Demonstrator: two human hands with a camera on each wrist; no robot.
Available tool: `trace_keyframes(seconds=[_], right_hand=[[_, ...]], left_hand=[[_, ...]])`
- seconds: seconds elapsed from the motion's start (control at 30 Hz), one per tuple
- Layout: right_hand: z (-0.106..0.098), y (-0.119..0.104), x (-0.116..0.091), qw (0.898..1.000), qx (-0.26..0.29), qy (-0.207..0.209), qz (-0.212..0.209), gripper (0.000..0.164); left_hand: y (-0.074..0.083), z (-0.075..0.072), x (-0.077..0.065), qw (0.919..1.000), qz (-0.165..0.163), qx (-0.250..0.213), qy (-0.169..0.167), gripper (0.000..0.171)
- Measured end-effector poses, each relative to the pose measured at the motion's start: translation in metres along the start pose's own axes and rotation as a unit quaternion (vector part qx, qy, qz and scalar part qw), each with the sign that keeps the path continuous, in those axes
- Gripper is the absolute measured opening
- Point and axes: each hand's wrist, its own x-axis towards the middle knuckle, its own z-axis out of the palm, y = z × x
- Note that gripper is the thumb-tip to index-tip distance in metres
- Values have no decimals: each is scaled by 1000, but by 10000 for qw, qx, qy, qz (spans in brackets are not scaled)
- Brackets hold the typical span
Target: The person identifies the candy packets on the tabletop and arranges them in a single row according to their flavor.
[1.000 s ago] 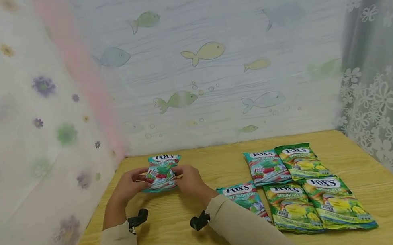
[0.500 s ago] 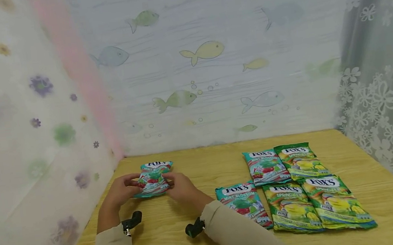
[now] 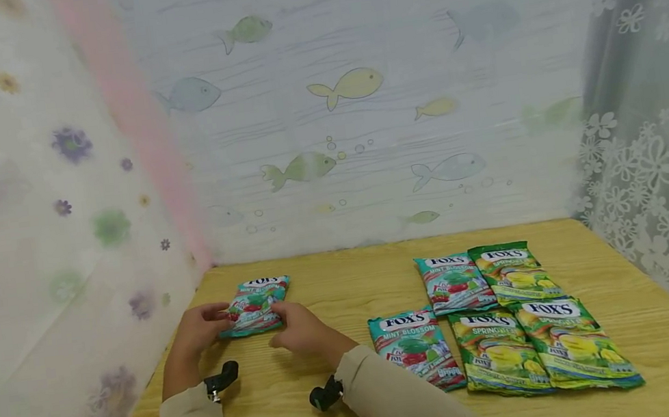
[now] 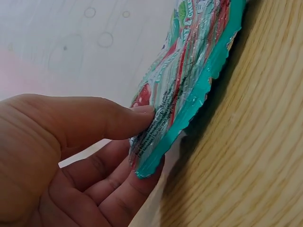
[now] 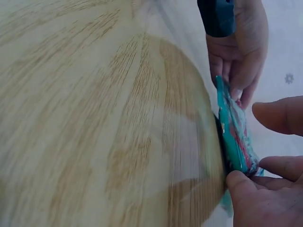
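Observation:
A teal Fox's Mint Blossom candy bag (image 3: 254,307) lies face up, or nearly so, at the back left of the table. My left hand (image 3: 197,335) pinches its left edge, with the thumb over the printed front and the fingers behind, as the left wrist view shows. At the bag's right edge is my right hand (image 3: 306,332). Its thumb (image 5: 279,116) stands off the bag, while its fingers (image 5: 279,168) touch or nearly touch the edge. In the left wrist view, the teal lower seam of the candy bag (image 4: 189,111) sits just above the wood.
Two more Mint Blossom bags (image 3: 415,350) (image 3: 456,284) lie right of centre. Beside them are three green-yellow Spring Tea bags (image 3: 515,274) (image 3: 500,355) (image 3: 573,343). The wooden table (image 3: 342,276) meets a fish-print curtain (image 3: 369,184) behind and a flowered one (image 3: 87,264) at left.
The held candy bag has moved left and tilted down from a raised pose to the tabletop. Both hands went left with it, and the right thumb has come away from the bag.

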Motion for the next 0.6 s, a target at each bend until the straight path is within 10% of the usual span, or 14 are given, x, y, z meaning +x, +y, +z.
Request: trace_keyframes(seconds=[0.6], right_hand=[[-1, 4, 5, 9988, 20, 11, 481, 79]], left_hand=[[2, 2, -2, 9999, -147, 34, 15, 50]])
